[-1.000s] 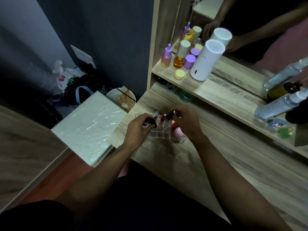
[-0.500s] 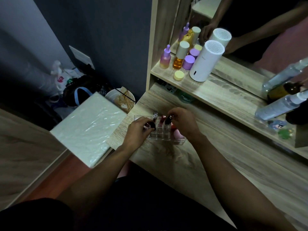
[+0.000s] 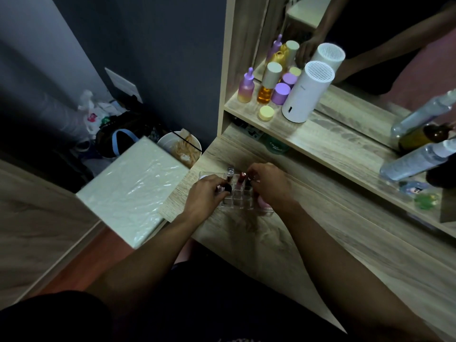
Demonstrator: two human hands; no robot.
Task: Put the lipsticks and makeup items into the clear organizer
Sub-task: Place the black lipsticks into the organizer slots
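A clear organizer (image 3: 238,201) with small square cells stands on the wooden dresser top (image 3: 308,233). A silver-capped tube (image 3: 230,174) and a red lipstick (image 3: 241,178) stand upright in its back cells. My left hand (image 3: 206,196) pinches a dark lipstick (image 3: 226,188) at the organizer's left side. My right hand (image 3: 270,185) holds another dark lipstick (image 3: 248,181) over a back cell. A pink makeup sponge (image 3: 262,202) lies in the right compartment, partly hidden by my right hand.
On the shelf above stand a white cylinder device (image 3: 306,92), purple and amber bottles (image 3: 266,87) and a yellow jar (image 3: 266,113). Clear spray bottles (image 3: 417,156) lie at the right. A white wrapped board (image 3: 130,188) and a bin (image 3: 180,149) sit left of the dresser.
Both hands have lowered slightly onto the organizer. The right hand's lipstick has come down from above the cells to the back row.
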